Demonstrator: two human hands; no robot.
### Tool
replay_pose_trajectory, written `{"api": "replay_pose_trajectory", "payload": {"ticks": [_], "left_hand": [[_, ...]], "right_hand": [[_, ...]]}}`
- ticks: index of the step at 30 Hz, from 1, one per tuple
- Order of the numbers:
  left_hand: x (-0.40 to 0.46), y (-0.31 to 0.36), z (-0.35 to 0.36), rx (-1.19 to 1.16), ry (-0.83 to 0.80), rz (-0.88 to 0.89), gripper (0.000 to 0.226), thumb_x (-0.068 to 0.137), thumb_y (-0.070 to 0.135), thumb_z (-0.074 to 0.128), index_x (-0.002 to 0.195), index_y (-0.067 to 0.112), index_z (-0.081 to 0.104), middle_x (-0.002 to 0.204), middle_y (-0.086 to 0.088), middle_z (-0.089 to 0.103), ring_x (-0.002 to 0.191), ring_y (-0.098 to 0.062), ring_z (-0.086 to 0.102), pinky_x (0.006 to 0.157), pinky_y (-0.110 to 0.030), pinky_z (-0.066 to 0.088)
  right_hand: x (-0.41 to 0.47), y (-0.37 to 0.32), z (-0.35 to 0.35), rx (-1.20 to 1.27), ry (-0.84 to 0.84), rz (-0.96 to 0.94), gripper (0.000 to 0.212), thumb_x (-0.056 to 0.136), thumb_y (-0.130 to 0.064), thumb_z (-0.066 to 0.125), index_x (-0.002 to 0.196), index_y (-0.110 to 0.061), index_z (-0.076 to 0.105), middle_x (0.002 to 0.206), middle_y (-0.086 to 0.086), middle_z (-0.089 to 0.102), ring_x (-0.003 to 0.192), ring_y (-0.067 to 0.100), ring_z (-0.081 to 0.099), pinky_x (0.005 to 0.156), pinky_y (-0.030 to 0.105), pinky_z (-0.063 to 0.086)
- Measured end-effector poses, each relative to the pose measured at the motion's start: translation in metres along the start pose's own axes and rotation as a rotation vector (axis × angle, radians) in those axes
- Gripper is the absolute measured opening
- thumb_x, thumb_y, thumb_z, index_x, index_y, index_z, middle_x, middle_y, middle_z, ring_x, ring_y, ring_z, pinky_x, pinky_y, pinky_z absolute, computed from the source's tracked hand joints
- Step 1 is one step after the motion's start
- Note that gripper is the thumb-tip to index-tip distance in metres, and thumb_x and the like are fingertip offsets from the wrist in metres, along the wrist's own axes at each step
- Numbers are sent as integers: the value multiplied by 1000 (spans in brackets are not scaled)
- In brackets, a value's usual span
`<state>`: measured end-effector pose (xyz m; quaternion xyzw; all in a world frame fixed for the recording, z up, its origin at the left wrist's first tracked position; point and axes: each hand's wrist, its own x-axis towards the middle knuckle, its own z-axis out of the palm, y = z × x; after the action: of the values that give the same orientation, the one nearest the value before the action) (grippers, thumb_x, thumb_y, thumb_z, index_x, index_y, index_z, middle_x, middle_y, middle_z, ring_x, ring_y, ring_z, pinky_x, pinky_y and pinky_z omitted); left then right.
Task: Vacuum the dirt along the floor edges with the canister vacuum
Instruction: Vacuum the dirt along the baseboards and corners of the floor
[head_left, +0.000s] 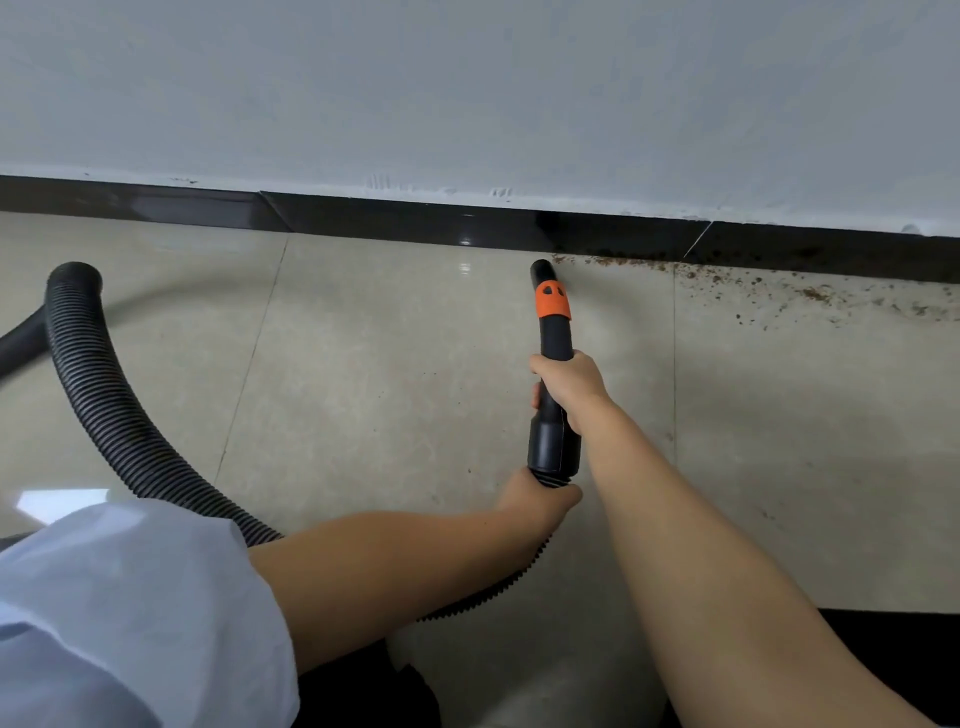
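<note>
Left hand (537, 499) grips hose (104, 395); right hand (569, 382) grips nozzle (551, 312).

A single wide-angle view is taken from head height, angled forward and down toward the floor tiles (395, 332) and the dark baseboard (415, 221), seen close.

**Nozzle at the skirting**

The right hand (569, 384) grips the black nozzle tube (554, 332); the left hand (537, 496) holds the ribbed hose (104, 395) just behind it; the nozzle tip sits beside brown dirt (727, 278) along the dark baseboard (415, 221).
</note>
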<state>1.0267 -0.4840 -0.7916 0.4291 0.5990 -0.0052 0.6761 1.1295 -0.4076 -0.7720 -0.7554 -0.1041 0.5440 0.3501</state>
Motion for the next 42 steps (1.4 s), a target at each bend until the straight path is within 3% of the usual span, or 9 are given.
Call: {"api": "replay_pose_trajectory", "payload": {"ticks": [7, 18, 23, 42], "left_hand": [[2, 6, 31, 10, -91, 19, 20, 81, 6, 61, 96, 14, 50, 67, -2, 45, 56, -13, 42, 52, -22, 39], [0, 27, 78, 40, -190, -3, 19, 81, 5, 57, 95, 16, 50, 70, -1, 46, 59, -12, 44, 54, -21, 40], [-1, 44, 82, -4, -213, -5, 17, 82, 6, 57, 79, 19, 47, 68, -2, 45, 59, -14, 43, 57, -23, 39], [0, 42, 57, -57, -130, -17, 16, 80, 6, 57, 77, 16, 45, 66, -2, 43, 58, -15, 41, 58, -24, 37]], "right_hand": [[1, 9, -38, 39, 113, 23, 12, 83, -9, 54, 92, -12, 47, 59, 6, 53, 45, 17, 50, 51, 26, 45], [6, 19, -101, 130, 269, 50, 11, 82, -7, 55, 83, -13, 46, 59, 6, 52, 45, 19, 49, 56, 31, 48], [11, 0, -109, 146, 222, 66, 13, 82, -4, 54, 80, -12, 44, 59, 8, 50, 46, 21, 48, 54, 31, 47], [18, -13, -74, 62, 87, 56, 12, 83, -4, 53, 83, -12, 44, 60, 8, 49, 45, 20, 47, 48, 26, 44]]}}
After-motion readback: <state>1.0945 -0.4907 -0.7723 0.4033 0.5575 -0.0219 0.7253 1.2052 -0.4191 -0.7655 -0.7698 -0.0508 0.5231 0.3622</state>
